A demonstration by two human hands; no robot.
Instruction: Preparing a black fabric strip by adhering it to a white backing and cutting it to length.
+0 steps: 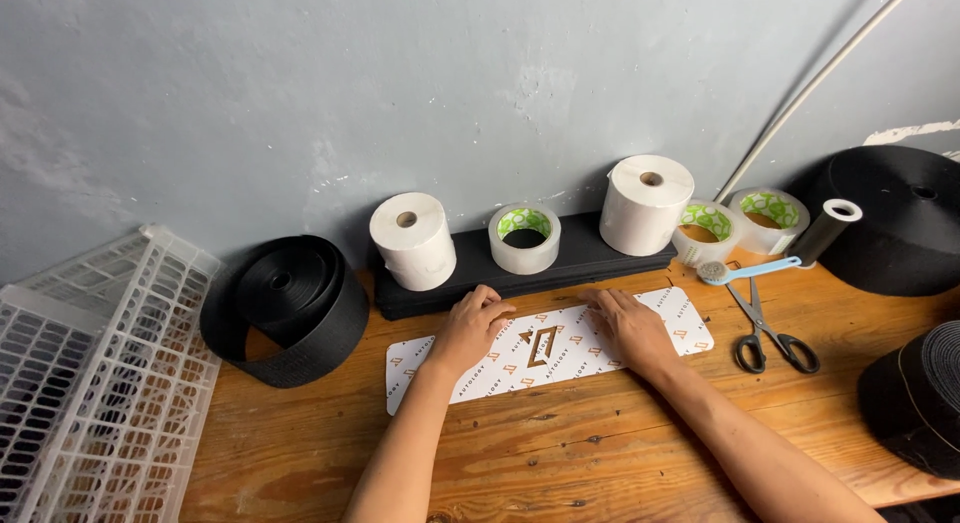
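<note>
On the wooden tabletop (560, 453) lies a long white card (548, 351) — both hands, left (470, 328) and right (625, 325), rest spread flat on it. Press evenly so it stays still — I'd guess.

On your desk (560, 453) you have one printed white card (545, 348), lying flat under your two hands, the left (470, 328) and the right (625, 323). Along the back edge you have two white paper rolls (413, 240) (646, 204) and three rolls of clear tape (524, 237) (706, 229) (770, 216), each with a green-patterned core. You have one pair of black-handled scissors (768, 333), one light blue brush (748, 272) and one dark tube with a white end (825, 230) toward the right edge. You have three black webbing rolls: one at the left (290, 303), two at the right (900, 218) (920, 393). One white plastic crate (90, 373) stands off the left edge.
</note>
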